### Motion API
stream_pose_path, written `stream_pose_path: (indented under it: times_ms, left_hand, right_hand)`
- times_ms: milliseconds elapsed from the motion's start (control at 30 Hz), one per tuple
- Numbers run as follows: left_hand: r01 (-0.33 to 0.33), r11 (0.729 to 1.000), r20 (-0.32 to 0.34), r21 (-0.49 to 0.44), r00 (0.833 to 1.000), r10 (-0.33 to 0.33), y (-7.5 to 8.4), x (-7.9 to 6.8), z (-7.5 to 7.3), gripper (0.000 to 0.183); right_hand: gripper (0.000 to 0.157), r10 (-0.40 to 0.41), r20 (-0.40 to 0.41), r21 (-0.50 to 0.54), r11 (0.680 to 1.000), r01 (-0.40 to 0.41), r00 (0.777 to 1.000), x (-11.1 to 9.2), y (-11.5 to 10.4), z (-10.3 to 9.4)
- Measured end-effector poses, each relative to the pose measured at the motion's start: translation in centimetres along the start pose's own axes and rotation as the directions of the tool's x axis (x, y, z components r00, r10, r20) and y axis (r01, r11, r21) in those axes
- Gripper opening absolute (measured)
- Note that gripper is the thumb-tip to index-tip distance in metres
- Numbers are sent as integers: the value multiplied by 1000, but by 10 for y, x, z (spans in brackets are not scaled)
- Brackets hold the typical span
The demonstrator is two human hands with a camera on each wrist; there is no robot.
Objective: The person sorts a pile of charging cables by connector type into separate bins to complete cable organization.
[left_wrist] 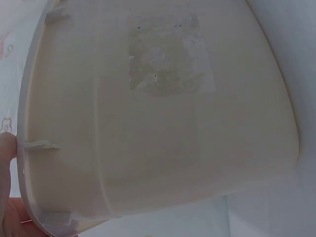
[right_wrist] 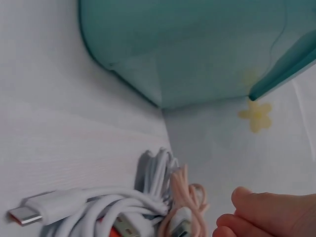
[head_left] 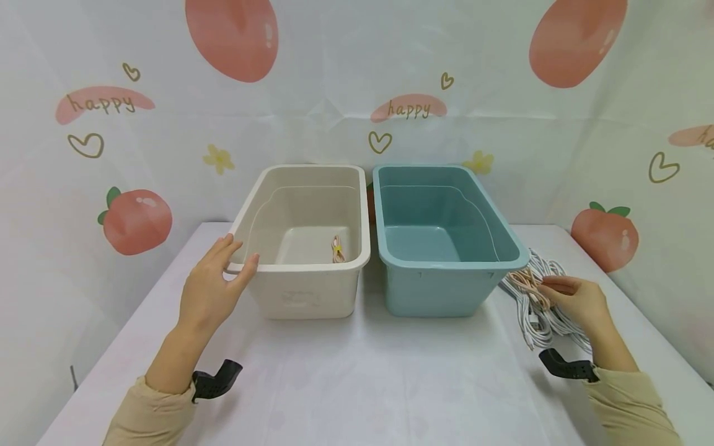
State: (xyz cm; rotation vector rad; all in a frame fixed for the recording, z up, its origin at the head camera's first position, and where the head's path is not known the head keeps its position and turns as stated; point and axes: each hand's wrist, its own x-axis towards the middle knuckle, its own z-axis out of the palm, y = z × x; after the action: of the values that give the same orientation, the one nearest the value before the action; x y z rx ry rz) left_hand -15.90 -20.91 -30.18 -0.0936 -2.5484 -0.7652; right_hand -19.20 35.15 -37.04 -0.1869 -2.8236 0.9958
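Note:
My left hand (head_left: 209, 288) rests on the near left corner of a cream plastic bin (head_left: 309, 294), thumb and fingers at its rim. Inside that bin lies a small light-pink cable bundle with a yellow tie (head_left: 337, 249). To the right stands a teal bin (head_left: 429, 291) with nothing in it. Beside its right wall my right hand (head_left: 577, 303) hovers at a pile of coiled white cables (head_left: 541, 325), fingertips close to a peach-coloured cable bundle (right_wrist: 185, 207). The right wrist view shows a gap between those fingertips and the peach bundle. A white cable plug (right_wrist: 34, 210) sticks out of the pile.
The bins stand side by side with a narrow gap, close to a white backdrop (head_left: 323, 74) printed with peaches and hearts. A white cloth covers the table (head_left: 362, 378). Black wrist devices (head_left: 217, 379) sit at both sleeves.

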Motion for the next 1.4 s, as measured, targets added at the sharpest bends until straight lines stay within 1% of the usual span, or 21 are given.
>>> stream_pose_path:
  times_ms: [133, 233, 367, 533, 700, 800, 900, 967, 1033, 1067, 1100, 1133, 1200, 1267, 1333, 1400]
  left_hand:
    - [2, 1000, 4, 0, 1000, -2, 0, 0, 0, 54]
    - [1, 1000, 2, -2, 1000, -1, 0, 0, 0, 54]
    - [-4, 1000, -5, -6, 1000, 3, -1, 0, 1, 54]
    - [-9, 1000, -10, -10, 1000, 9, -1, 0, 2, 54]
    - [-13, 1000, -13, -9, 1000, 13, -1, 1, 3, 53]
    - [-12, 1000, -13, -12, 1000, 12, -1, 1, 3, 53]
    - [-9, 1000, -13, -13, 1000, 9, -1, 1, 3, 53]
    - [-7, 1000, -11, -13, 1000, 7, -1, 0, 2, 53]
    - [-6, 1000, -11, -12, 1000, 5, -1, 0, 2, 53]
    - [-5, 1000, -11, -12, 1000, 5, -1, 0, 2, 53]
    - [-5, 1000, -12, -12, 1000, 5, -1, 0, 2, 53]
    - [-5, 1000, -13, -12, 1000, 5, -1, 0, 2, 53]
    - [-6, 1000, -15, -11, 1000, 6, -1, 0, 2, 53]
    - [-6, 1000, -16, -11, 1000, 6, -1, 0, 2, 52]
    - [-6, 1000, -15, -11, 1000, 6, -1, 0, 2, 53]
    - [-4, 1000, -12, -12, 1000, 4, -1, 0, 1, 53]
  right_hand:
    - [49, 13, -2, -37, 999, -13, 1000, -2, 2, 4]
    - [45, 6, -19, -67, 998, -7, 1000, -3, 2, 7]
    - [40, -10, -40, -81, 997, 7, 999, -4, 1, 10]
    - [38, 9, -49, -72, 997, -12, 999, -5, 1, 11]
    - [31, 54, -79, -82, 995, -61, 995, -6, 1, 14]
    - [31, 60, -78, -69, 996, -65, 995, -7, 3, 15]
    - [31, 73, -78, -69, 995, -78, 994, -3, 11, 16]
    - [31, 59, -106, -99, 993, -70, 993, 4, 26, 19]
    - [31, 71, -105, -93, 992, -81, 992, 5, 28, 19]
    - [32, 62, -118, -102, 992, -74, 991, 8, 35, 21]
    - [34, 58, -115, -94, 993, -69, 992, 9, 38, 22]
    - [33, 54, -120, -95, 993, -66, 991, 8, 37, 22]
    - [35, 79, -94, -56, 995, -84, 992, 2, 21, 17]
    - [35, 67, -101, -52, 996, -72, 993, 0, 17, 14]
    - [35, 74, -101, -23, 997, -77, 992, -5, 2, 8]
    - [37, 63, -107, -9, 998, -65, 992, -3, 2, 6]
